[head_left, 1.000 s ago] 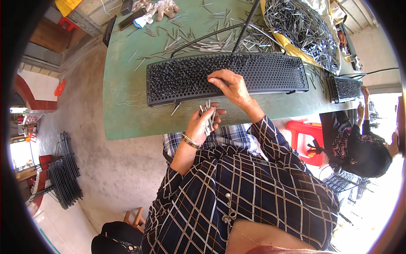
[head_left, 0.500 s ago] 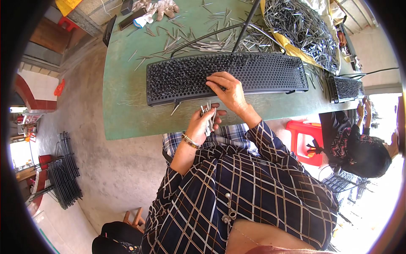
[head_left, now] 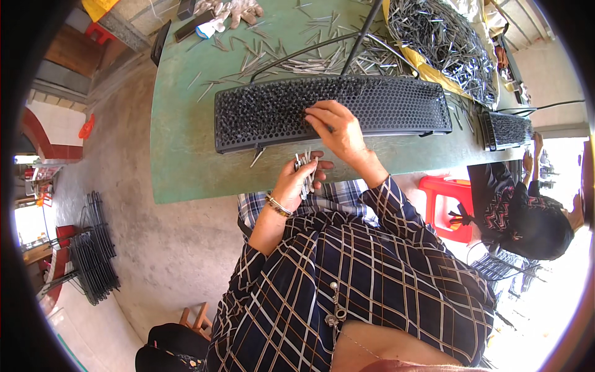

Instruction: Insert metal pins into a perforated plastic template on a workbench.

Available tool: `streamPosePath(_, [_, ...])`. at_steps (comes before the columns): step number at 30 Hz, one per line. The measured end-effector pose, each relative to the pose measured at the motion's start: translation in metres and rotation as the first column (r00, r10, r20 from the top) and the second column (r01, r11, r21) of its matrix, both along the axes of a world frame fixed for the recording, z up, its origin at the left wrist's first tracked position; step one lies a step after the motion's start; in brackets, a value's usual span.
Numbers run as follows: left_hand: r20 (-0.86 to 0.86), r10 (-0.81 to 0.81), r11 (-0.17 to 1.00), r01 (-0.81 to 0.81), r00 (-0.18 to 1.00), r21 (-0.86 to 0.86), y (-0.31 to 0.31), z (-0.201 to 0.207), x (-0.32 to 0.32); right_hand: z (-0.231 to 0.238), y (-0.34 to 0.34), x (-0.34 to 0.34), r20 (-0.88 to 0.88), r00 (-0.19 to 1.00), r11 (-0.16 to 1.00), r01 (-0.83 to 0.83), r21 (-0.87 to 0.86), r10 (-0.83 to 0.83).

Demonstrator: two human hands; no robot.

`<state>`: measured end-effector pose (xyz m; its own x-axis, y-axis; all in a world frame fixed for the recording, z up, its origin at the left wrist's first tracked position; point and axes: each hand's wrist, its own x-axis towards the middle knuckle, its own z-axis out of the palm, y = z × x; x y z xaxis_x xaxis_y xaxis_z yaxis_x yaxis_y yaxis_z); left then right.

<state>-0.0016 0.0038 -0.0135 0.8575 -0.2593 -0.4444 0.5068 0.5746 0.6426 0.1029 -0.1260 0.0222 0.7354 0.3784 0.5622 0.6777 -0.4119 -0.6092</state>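
Across the green table in front of me lies a long black perforated panel, its long axis running left to right, roughly in line with the near table edge. One long side faces me, and its short ends point left and right. Its left part looks rough and dark with small pieces in the holes, while toward the right the round holes show more plainly.

My right hand is over the panel's near side, around the middle of its length, with the thumb and fingertips drawn narrowly together at the holes; I cannot tell whether a piece is pinched between them. My left hand, palm up and half curled, holds a loose bunch of thin metal strips under the thumb, most of them pointing away from me toward the panel. That hand is just on my side of the panel, near the table's front edge.

Beyond the panel, loose strips lie scattered at many angles, and a large heap of them sits in a yellow-edged sack at the far right.
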Motion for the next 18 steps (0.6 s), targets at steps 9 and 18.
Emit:
streamPosePath(9, [0.074, 0.002, 1.0, -0.001, 0.997, -0.012, 0.009, 0.009, 0.0, 0.014, -0.014, -0.022, -0.779, 0.569, 0.962, -0.217, 0.165, 0.262])
streamPosePath(18, [0.08, -0.004, 0.998, 0.009, 0.997, -0.059, 0.007, 0.008, 0.002, 0.01, -0.017, -0.016, -0.772, 0.614, 0.969, 0.046, 0.243, 0.164])
